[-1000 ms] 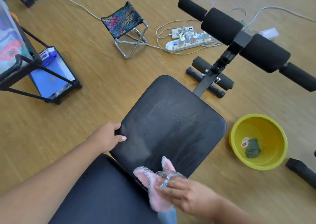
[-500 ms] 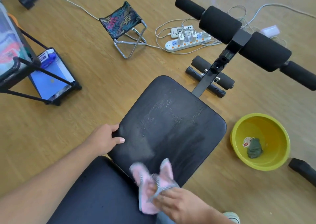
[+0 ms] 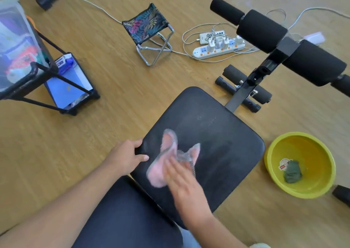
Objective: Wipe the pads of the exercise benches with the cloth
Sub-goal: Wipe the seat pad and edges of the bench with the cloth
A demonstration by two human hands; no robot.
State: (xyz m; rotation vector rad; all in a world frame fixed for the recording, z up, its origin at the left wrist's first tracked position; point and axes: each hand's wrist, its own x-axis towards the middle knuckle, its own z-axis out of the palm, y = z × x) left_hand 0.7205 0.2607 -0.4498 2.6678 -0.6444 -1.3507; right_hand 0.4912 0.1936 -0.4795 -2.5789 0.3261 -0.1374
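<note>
A black seat pad [image 3: 217, 143] of an exercise bench fills the middle of the view, with faint wipe streaks on it. A second black pad [image 3: 123, 219] lies nearer me, below it. My right hand [image 3: 183, 179] presses a pink cloth with grey edging [image 3: 166, 158] flat on the left part of the seat pad; both are blurred by motion. My left hand [image 3: 126, 157] grips the seat pad's left edge, thumb on top. Black foam rollers [image 3: 263, 30] stand on the bench's post at the far right.
A yellow basin [image 3: 301, 164] holding a dark green cloth sits on the wooden floor to the right. A small folding stool [image 3: 149, 30], a power strip with chargers [image 3: 217, 47] and cables lie beyond. A black rack [image 3: 47, 81] stands at the left.
My right hand has swept the cloth from the pad's near edge up and to the left across the seat pad. My left hand has kept its hold on the edge.
</note>
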